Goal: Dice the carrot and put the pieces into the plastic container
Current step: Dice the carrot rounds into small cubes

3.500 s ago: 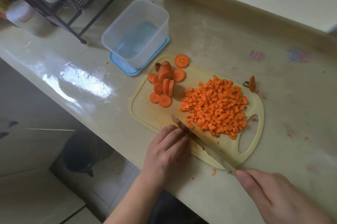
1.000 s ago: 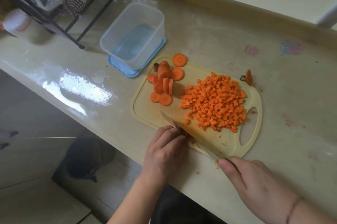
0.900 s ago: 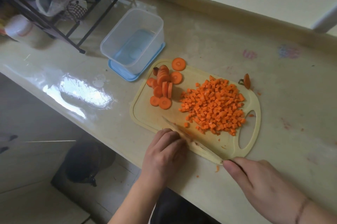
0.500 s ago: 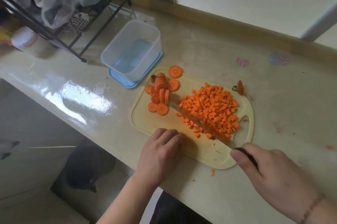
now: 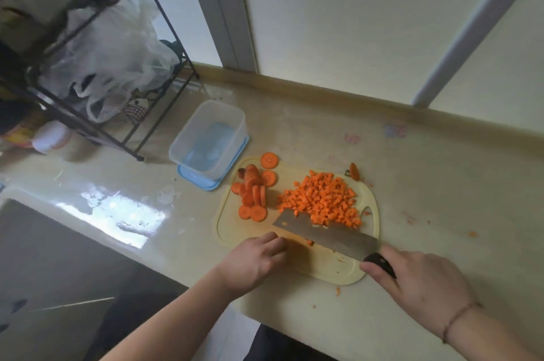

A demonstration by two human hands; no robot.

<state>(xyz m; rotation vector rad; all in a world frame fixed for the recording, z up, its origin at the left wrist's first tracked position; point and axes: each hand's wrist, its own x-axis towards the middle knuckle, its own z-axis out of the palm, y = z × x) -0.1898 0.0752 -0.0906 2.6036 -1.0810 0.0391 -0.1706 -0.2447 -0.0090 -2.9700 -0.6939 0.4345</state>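
holding no carrot, the plastic container [image 5: 207,140] sits beside the board; right hand [image 5: 424,284] fingers grip the knife [image 5: 326,232].

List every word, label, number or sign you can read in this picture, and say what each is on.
None can be read.
Faded pink and blue marks on the counter: too smudged to read.
Colourful packaging under the rack: too blurred.
Container, cutting board, knife: no text visible.
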